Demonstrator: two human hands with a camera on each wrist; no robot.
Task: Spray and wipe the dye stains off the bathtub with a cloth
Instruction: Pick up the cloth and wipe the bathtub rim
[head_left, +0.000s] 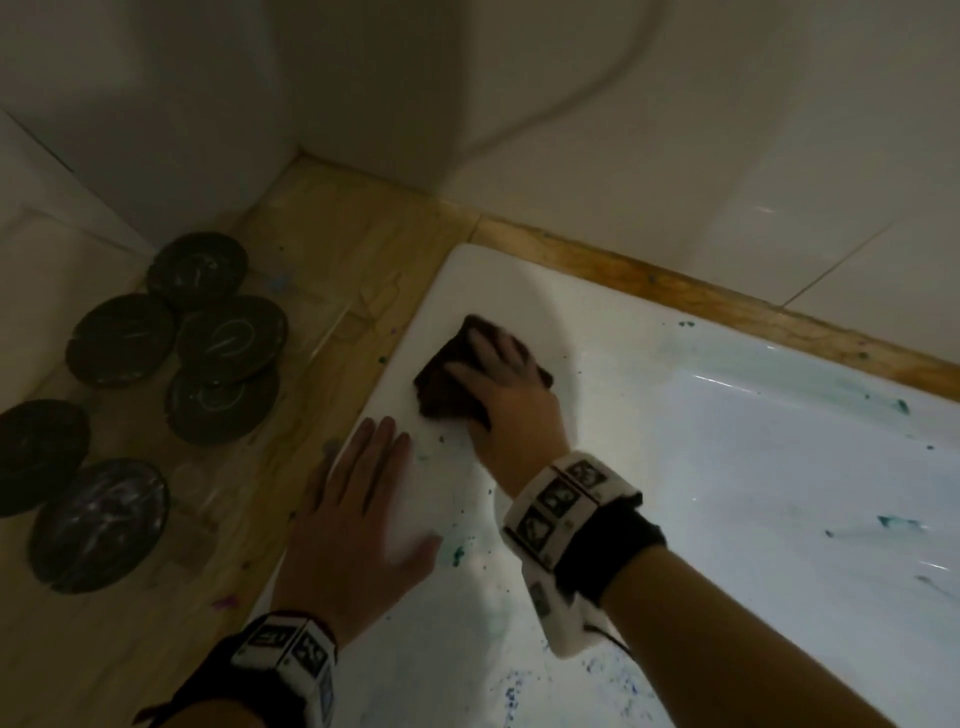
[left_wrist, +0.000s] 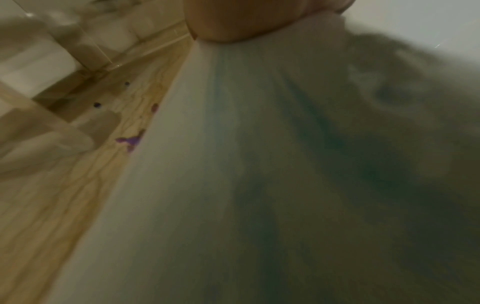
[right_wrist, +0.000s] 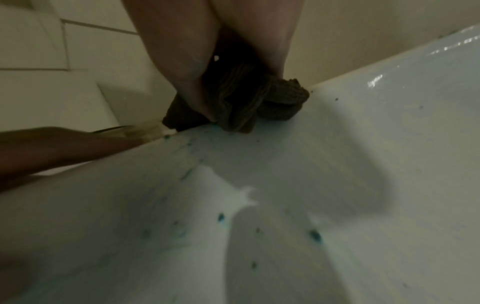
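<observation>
While the right hand (head_left: 506, 395) presses a dark brown folded cloth (head_left: 447, 374) onto the white bathtub's (head_left: 779, 493) corner rim, fingers spread and thumb tucked around it, the left hand (head_left: 358, 519) lies flat and holds nothing. Blue-green dye spots (head_left: 457, 553) sit nearby.

Glossy white enamel bathtub (head_left: 779, 493), ribbed dark cloth (head_left: 447, 374), grained wooden ledge (head_left: 322, 249), glazed wall tiles (head_left: 727, 156).

Six dark round lids (head_left: 228, 338) clustered on wooden ledge (head_left: 322, 249), white wall tiles (head_left: 675, 130) behind
</observation>
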